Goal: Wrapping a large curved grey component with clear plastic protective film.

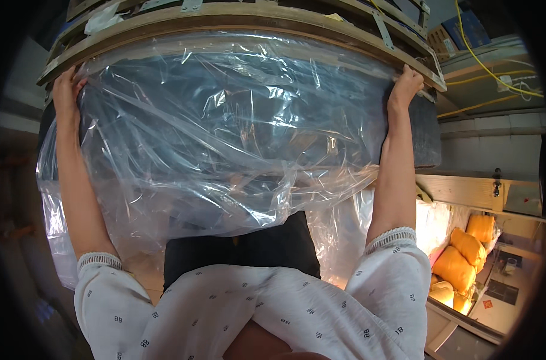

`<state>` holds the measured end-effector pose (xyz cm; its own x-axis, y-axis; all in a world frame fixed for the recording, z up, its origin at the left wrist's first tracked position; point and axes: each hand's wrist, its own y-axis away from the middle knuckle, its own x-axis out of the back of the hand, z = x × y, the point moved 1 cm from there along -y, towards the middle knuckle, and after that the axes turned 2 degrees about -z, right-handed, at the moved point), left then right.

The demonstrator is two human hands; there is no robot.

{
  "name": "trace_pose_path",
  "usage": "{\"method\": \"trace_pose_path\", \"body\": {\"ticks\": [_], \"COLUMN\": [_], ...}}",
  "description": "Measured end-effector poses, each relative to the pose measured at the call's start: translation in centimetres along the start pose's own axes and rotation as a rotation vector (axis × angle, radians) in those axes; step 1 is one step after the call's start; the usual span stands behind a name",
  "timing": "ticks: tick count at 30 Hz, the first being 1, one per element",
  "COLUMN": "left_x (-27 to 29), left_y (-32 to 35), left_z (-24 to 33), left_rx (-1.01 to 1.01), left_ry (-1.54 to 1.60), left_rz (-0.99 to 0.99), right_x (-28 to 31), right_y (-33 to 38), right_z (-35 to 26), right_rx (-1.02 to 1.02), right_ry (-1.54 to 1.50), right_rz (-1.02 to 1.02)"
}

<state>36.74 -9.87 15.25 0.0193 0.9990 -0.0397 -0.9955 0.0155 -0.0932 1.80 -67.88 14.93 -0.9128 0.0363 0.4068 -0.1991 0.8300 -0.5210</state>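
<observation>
Gripping the far corners of a big dark bundle (237,114) wrapped in clear plastic film (213,198), I have both arms stretched up and out in front of me. My left hand (66,90) is closed over the bundle's upper left corner, fingers curled around the edge and thumb pressed on the film. My right hand (405,84) is clamped on the upper right corner, fingers hooked over the top so their tips are hidden behind the bundle. The bundle sits broadside between my two hands, filling most of the view, with its top edge right up against the curved wooden frame (237,18) above it; whether it touches the wood I cannot tell. The film hangs loose and crumpled below the bundle, sagging down toward my chest and trailing off under the bundle's left end. Just under the bundle's lower edge a dark flat slab (243,246) shows through, near my white patterned sleeves (261,306). To the right of the bundle and well below it lie several yellow sacks (465,255) in bright light. Up beyond the bundle's right corner, yellow cables (483,66) run across grey shelving.
</observation>
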Motion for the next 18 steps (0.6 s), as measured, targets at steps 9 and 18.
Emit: {"method": "trace_pose_path", "body": {"ticks": [9,18], "left_x": [0.1,9.9], "left_y": [0.4,8.8], "left_z": [-0.8,4.6], "left_rx": [-0.213,-0.068], "left_ry": [-0.518,-0.528], "left_rz": [0.015,-0.159], "right_x": [-0.3,5.1], "right_y": [-0.9,5.8], "right_z": [-0.4,-4.2], "right_rx": [-0.002,0.034], "right_ry": [0.317,-0.334], "right_rz": [-0.118,-0.646]}}
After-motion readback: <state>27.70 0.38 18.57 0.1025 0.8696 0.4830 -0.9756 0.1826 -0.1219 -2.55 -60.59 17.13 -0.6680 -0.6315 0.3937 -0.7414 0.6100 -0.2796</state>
